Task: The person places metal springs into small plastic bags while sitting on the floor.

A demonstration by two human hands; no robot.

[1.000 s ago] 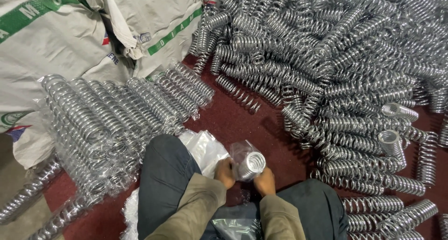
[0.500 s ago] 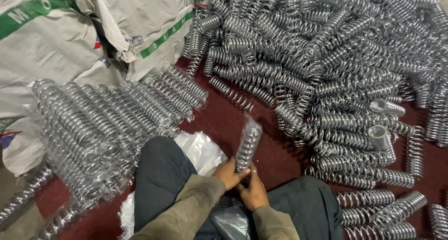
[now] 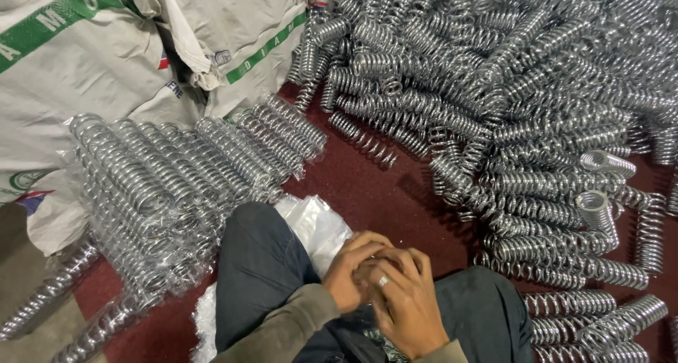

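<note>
Big heap of loose bare springs (image 3: 508, 94) fills the top and right of view, on the dark red floor (image 3: 374, 193). White woven sacks (image 3: 106, 59) top left. Below them, a stack of bagged springs (image 3: 176, 172), each in clear plastic, lying side by side. Pile of empty plastic sleeves (image 3: 318, 225) sits against my left knee (image 3: 258, 264).

Change: half a second ago a bagged spring stood upright above both hands, clearly visible. Now it's pulled down into my lap and both hands have folded over it. Reads to me as working the bag's open end, but that's a guess.

Left hand (image 3: 357, 271) is curled closed, right hand (image 3: 406, 299) is wrapped over it, ring showing. The spring in hand (image 3: 371, 268) is almost fully covered, only a glint between fingers. Can't tell which hand actually grips it. Bottom of lap cut off by frame edge.
</note>
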